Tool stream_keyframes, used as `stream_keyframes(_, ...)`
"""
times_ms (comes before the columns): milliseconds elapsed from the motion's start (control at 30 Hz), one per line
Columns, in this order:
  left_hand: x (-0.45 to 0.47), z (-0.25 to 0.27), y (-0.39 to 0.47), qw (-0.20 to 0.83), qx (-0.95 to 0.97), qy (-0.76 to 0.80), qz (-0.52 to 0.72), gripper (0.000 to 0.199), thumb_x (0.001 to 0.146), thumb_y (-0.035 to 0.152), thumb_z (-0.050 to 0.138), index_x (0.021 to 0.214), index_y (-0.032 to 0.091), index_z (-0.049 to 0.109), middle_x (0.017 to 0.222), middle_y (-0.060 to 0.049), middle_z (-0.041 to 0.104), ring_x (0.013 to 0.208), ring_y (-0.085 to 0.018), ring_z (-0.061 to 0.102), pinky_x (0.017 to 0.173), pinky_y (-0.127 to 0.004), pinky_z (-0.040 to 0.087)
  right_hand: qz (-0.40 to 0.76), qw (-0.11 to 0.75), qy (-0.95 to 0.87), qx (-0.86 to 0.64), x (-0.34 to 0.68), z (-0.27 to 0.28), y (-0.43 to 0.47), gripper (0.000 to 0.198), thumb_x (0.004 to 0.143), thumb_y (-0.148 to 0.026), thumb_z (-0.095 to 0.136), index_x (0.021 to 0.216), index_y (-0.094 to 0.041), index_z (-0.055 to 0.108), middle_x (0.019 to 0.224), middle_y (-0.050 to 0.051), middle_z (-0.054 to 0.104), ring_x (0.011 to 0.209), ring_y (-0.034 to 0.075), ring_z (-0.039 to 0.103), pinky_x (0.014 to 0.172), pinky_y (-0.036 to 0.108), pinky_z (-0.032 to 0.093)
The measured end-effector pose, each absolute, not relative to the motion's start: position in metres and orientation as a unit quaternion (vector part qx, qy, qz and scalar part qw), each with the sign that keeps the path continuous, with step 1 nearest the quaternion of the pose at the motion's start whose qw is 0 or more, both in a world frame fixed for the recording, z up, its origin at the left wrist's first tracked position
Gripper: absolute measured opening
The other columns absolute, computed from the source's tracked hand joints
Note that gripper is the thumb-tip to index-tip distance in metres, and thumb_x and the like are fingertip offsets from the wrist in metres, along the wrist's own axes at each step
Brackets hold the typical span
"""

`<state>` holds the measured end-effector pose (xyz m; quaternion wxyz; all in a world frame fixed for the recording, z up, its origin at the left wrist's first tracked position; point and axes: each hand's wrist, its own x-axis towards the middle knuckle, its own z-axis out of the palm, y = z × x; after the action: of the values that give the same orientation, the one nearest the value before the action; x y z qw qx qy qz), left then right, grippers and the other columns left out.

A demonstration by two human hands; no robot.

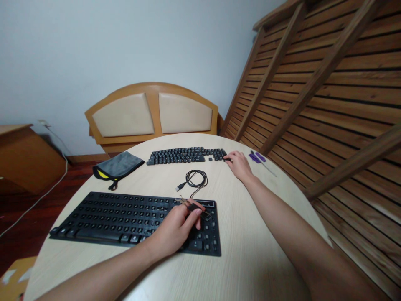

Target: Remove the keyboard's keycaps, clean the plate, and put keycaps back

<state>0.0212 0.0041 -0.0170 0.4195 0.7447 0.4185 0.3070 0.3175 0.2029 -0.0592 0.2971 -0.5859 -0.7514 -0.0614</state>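
Observation:
A black keyboard with most of its keycaps off lies in front of me, a few keys still on its bottom row. Over its right part, my left hand is closed around a keycap puller, dark with thin wire prongs. Farther off, loose black keycaps are laid out in rows like a keyboard. At the right end of those rows my right hand has its fingertips pinched on a dark keycap. One single keycap lies slightly apart from the others.
A coiled black USB cable lies behind the keyboard on the round table. To the left is a folded grey cloth with a yellow underside. Purple-handled tools lie near the right edge, beside a slatted wooden frame.

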Motion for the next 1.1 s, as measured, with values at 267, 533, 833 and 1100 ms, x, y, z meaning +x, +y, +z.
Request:
stream_keyframes(267, 0.021, -0.016, 0.004, 0.412, 0.748, 0.42, 0.309, 0.04, 0.105, 0.036, 0.038, 0.082, 0.017, 0.065, 0.08, -0.004, 0.065, 0.079, -0.018, 0.06, 0.087, -0.033, 0.045, -0.059, 0.301, -0.752, -0.583, 0.318, -0.059, 0.201, 0.025, 0.089, -0.017, 0.061, 0.111, -0.021, 0.073, 0.111, 0.01, 0.067, 0.108, 0.029, 0.054, 0.095, 0.042, 0.045)
stream_keyframes(533, 0.022, -0.015, 0.004, 0.413, 0.743, 0.419, 0.32, 0.043, 0.104, 0.036, 0.039, 0.073, 0.017, 0.062, 0.084, -0.005, 0.065, 0.082, -0.018, 0.059, 0.085, -0.032, 0.044, -0.057, 0.304, -0.751, -0.583, 0.314, -0.052, 0.192, 0.03, 0.086, -0.018, 0.061, 0.115, -0.02, 0.07, 0.114, 0.011, 0.066, 0.11, 0.031, 0.053, 0.094, 0.045, 0.045)
stream_keyframes(833, 0.011, 0.01, 0.003, 0.373, 0.797, 0.389, 0.272, 0.03, 0.101, 0.035, 0.042, 0.096, 0.016, 0.065, 0.067, 0.001, 0.06, 0.06, -0.014, 0.054, 0.062, -0.026, 0.043, -0.02, 0.327, -0.764, -0.557, 0.275, 0.0, 0.133, 0.021, 0.086, -0.017, 0.057, 0.103, -0.02, 0.069, 0.111, 0.01, 0.064, 0.109, 0.03, 0.055, 0.097, 0.044, 0.044)
stream_keyframes(1100, -0.009, 0.015, 0.016, 0.299, 0.891, 0.285, 0.19, 0.02, 0.095, 0.023, 0.044, 0.089, 0.016, 0.062, 0.068, 0.0, 0.06, 0.058, -0.012, 0.054, 0.058, -0.023, 0.042, 0.161, 0.349, -0.823, -0.419, 0.22, 0.017, 0.012, 0.009, 0.085, -0.012, 0.053, 0.086, -0.021, 0.056, 0.084, 0.001, 0.063, 0.081, 0.016, 0.059, 0.077, 0.031, 0.044)
